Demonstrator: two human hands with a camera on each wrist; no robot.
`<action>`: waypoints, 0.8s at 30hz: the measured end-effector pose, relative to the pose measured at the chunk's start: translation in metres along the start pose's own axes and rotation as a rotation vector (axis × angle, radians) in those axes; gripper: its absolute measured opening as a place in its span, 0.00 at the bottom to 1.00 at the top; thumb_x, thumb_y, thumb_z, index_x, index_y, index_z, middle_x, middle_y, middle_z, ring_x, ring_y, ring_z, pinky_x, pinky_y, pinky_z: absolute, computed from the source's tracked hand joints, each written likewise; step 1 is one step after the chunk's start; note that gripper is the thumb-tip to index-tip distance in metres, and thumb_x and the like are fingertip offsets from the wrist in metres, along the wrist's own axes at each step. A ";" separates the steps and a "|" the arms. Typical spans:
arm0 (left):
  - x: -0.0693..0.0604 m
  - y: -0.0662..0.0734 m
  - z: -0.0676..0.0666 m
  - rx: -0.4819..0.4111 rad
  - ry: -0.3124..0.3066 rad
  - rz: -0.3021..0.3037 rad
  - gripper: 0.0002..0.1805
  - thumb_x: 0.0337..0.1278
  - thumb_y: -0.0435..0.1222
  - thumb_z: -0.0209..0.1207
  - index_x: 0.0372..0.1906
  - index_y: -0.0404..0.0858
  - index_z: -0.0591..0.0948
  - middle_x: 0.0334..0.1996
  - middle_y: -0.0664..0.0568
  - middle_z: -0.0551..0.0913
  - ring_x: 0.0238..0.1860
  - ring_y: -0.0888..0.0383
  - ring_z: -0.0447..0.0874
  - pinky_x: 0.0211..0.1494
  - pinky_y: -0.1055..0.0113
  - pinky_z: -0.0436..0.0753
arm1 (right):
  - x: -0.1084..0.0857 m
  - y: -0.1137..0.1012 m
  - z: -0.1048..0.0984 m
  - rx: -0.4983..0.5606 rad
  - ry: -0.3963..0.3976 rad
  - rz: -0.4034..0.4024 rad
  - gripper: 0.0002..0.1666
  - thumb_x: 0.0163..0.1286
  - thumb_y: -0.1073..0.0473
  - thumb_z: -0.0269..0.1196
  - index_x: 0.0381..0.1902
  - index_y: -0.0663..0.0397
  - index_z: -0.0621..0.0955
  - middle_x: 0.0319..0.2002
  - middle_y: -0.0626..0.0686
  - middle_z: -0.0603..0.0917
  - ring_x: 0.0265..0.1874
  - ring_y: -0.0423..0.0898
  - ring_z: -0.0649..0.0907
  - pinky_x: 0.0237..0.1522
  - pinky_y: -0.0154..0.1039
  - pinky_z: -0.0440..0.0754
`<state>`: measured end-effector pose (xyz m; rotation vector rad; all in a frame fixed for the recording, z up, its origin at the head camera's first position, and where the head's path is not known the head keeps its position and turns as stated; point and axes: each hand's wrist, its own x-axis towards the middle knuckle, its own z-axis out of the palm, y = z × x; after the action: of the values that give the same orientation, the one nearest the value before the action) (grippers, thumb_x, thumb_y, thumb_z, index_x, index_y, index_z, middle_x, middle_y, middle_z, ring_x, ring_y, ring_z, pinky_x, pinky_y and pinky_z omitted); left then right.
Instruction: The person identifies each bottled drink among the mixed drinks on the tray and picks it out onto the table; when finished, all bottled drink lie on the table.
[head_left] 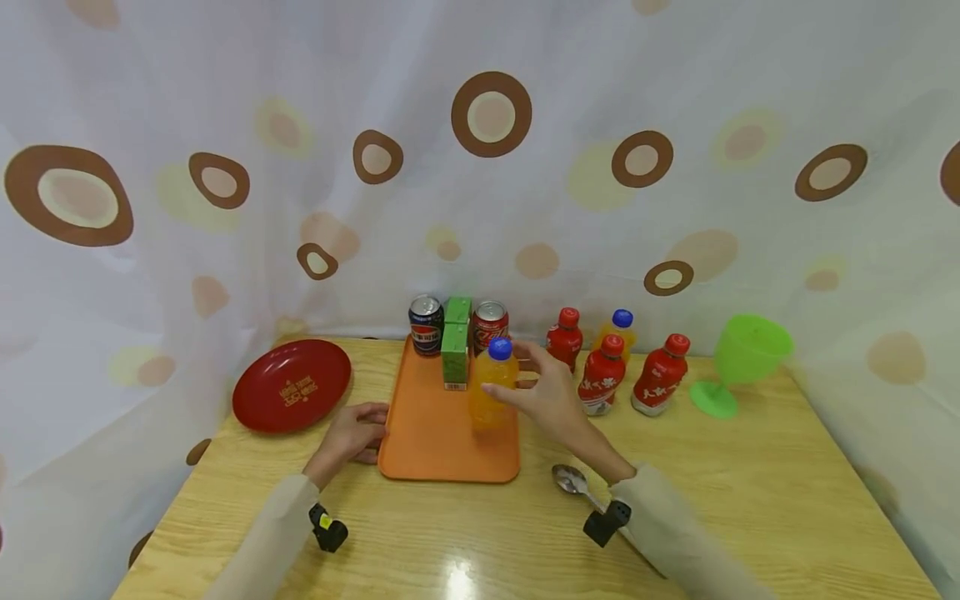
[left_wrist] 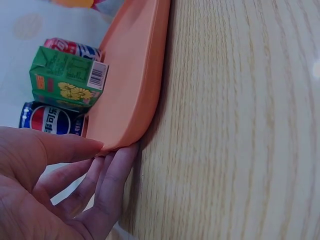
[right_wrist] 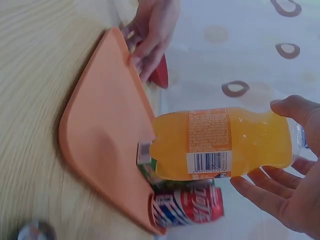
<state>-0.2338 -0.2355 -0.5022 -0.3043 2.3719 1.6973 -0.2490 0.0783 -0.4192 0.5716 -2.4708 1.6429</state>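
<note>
My right hand (head_left: 552, 400) grips a bottle of orange drink (head_left: 492, 396) with a blue cap, thumb on one side and fingers on the other near its upper part. The bottle is over the right side of an orange tray (head_left: 427, 437); in the right wrist view its base (right_wrist: 162, 145) appears raised off the tray. My left hand (head_left: 352, 435) pinches the tray's left rim between thumb and fingers, as the left wrist view shows. On the tray's far end stand a dark blue Pepsi can (head_left: 426, 327), green drink cartons (head_left: 454, 354) and a red cola can (head_left: 491, 321).
A red plate (head_left: 292, 387) lies left of the tray. To the right stand several red-capped bottles (head_left: 602, 379), another orange drink bottle (head_left: 621, 327) and a green goblet (head_left: 750, 354). A metal spoon (head_left: 572, 480) lies under my right forearm. A patterned curtain (head_left: 480, 225) hangs behind the table.
</note>
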 end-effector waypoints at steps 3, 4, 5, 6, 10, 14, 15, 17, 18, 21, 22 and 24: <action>-0.001 -0.001 0.000 0.008 0.001 0.000 0.26 0.67 0.25 0.59 0.69 0.28 0.76 0.54 0.35 0.81 0.32 0.56 0.88 0.28 0.61 0.90 | -0.010 0.006 -0.021 -0.050 0.040 -0.004 0.38 0.60 0.58 0.80 0.66 0.59 0.78 0.58 0.61 0.85 0.56 0.60 0.84 0.55 0.60 0.88; -0.001 -0.002 0.000 0.008 0.000 0.001 0.26 0.67 0.25 0.59 0.69 0.28 0.76 0.54 0.35 0.82 0.32 0.56 0.88 0.28 0.61 0.90 | -0.013 0.008 -0.029 -0.081 0.055 -0.004 0.38 0.59 0.58 0.80 0.65 0.59 0.78 0.57 0.61 0.85 0.53 0.59 0.85 0.53 0.57 0.89; -0.001 -0.002 0.000 0.007 0.001 0.003 0.26 0.67 0.25 0.59 0.69 0.28 0.76 0.54 0.35 0.82 0.32 0.56 0.88 0.28 0.61 0.90 | -0.016 0.010 -0.037 -0.104 0.067 -0.003 0.38 0.59 0.58 0.80 0.64 0.60 0.78 0.56 0.61 0.86 0.52 0.59 0.86 0.51 0.53 0.90; -0.001 -0.002 0.001 0.006 0.001 0.005 0.26 0.67 0.25 0.59 0.69 0.28 0.76 0.54 0.35 0.82 0.32 0.56 0.88 0.28 0.61 0.90 | -0.019 0.013 -0.044 -0.129 0.077 -0.003 0.37 0.60 0.58 0.80 0.64 0.61 0.78 0.55 0.62 0.86 0.51 0.59 0.86 0.50 0.49 0.91; 0.000 -0.002 0.001 0.004 0.002 0.007 0.26 0.66 0.25 0.59 0.69 0.27 0.76 0.54 0.34 0.82 0.32 0.56 0.88 0.28 0.60 0.91 | -0.029 0.022 -0.074 -0.197 0.105 0.022 0.36 0.62 0.58 0.79 0.64 0.65 0.77 0.55 0.64 0.86 0.51 0.61 0.87 0.45 0.33 0.89; 0.000 -0.001 0.001 0.004 0.004 0.004 0.26 0.66 0.25 0.59 0.69 0.27 0.76 0.54 0.34 0.82 0.32 0.55 0.88 0.28 0.60 0.91 | -0.038 0.031 -0.099 -0.251 0.117 0.044 0.36 0.65 0.56 0.77 0.65 0.66 0.76 0.57 0.65 0.84 0.54 0.63 0.85 0.45 0.24 0.85; 0.000 -0.001 0.000 0.004 0.004 0.003 0.26 0.66 0.25 0.59 0.69 0.28 0.76 0.54 0.34 0.82 0.32 0.55 0.88 0.29 0.60 0.91 | -0.040 0.033 -0.105 -0.264 0.118 0.048 0.36 0.65 0.56 0.77 0.65 0.66 0.76 0.57 0.65 0.84 0.54 0.64 0.85 0.45 0.22 0.84; 0.000 -0.001 0.000 0.004 0.006 -0.001 0.26 0.66 0.25 0.59 0.69 0.28 0.76 0.54 0.34 0.82 0.32 0.55 0.88 0.29 0.59 0.91 | -0.045 0.039 -0.115 -0.278 0.115 0.060 0.36 0.66 0.55 0.76 0.65 0.66 0.75 0.58 0.66 0.83 0.54 0.64 0.84 0.44 0.20 0.82; 0.000 -0.002 0.000 0.003 0.006 -0.001 0.26 0.67 0.25 0.59 0.70 0.28 0.76 0.54 0.34 0.81 0.32 0.55 0.88 0.29 0.59 0.91 | -0.048 0.042 -0.120 -0.283 0.115 0.069 0.36 0.66 0.55 0.75 0.65 0.66 0.74 0.58 0.66 0.83 0.55 0.64 0.84 0.44 0.19 0.80; 0.001 -0.003 -0.001 -0.003 0.002 -0.003 0.26 0.67 0.25 0.59 0.70 0.28 0.76 0.55 0.34 0.82 0.33 0.55 0.89 0.29 0.60 0.91 | -0.055 0.052 -0.133 -0.286 0.122 0.104 0.38 0.67 0.55 0.75 0.67 0.67 0.73 0.59 0.68 0.82 0.57 0.65 0.82 0.43 0.17 0.79; 0.001 -0.003 -0.001 -0.006 0.001 -0.002 0.26 0.67 0.25 0.60 0.70 0.28 0.76 0.55 0.34 0.82 0.34 0.55 0.89 0.29 0.60 0.91 | -0.057 0.055 -0.137 -0.287 0.125 0.115 0.39 0.67 0.55 0.75 0.68 0.67 0.72 0.59 0.68 0.81 0.57 0.66 0.81 0.43 0.17 0.79; 0.002 -0.004 -0.001 -0.011 -0.001 -0.001 0.26 0.67 0.25 0.59 0.70 0.28 0.76 0.56 0.34 0.82 0.35 0.54 0.89 0.29 0.60 0.91 | -0.060 0.063 -0.143 -0.292 0.133 0.134 0.40 0.68 0.54 0.74 0.69 0.67 0.71 0.61 0.69 0.79 0.59 0.67 0.80 0.42 0.15 0.77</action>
<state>-0.2343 -0.2382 -0.5063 -0.3071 2.3620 1.7105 -0.2320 0.2441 -0.4338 0.2562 -2.6282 1.2755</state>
